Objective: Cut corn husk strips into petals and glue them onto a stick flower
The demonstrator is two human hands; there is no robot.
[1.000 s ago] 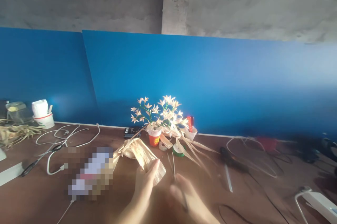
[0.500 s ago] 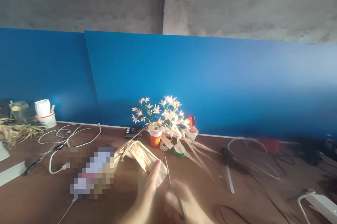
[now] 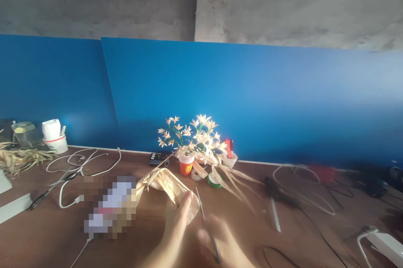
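A broad, pale dried corn husk (image 3: 168, 184) is pinched between the thumb and fingers of my left hand (image 3: 176, 217). Its far end droops to the left, beside a blurred-out patch. My right hand (image 3: 220, 238) is closed around scissors (image 3: 200, 205), whose blades point up and away, just right of the husk's cut-looking edge. The blades look together and apart from the husk. Motion blur hides part of the right fingers. Beyond the hands, cream husk flowers (image 3: 203, 135) on green stems stand over an orange paper cup (image 3: 186, 166).
Rolls of green tape (image 3: 214, 181) and pale tape (image 3: 197, 173) lie near the cup, among loose husk strips (image 3: 239, 175). White cables (image 3: 83, 161) and dried husks (image 3: 23, 156) are at left. Dark cords (image 3: 321, 234) lie at right. A blue partition (image 3: 252, 100) borders the table's back.
The scissor blades, slightly apart before, now look closed together. My left hand and the corn husk have barely moved.
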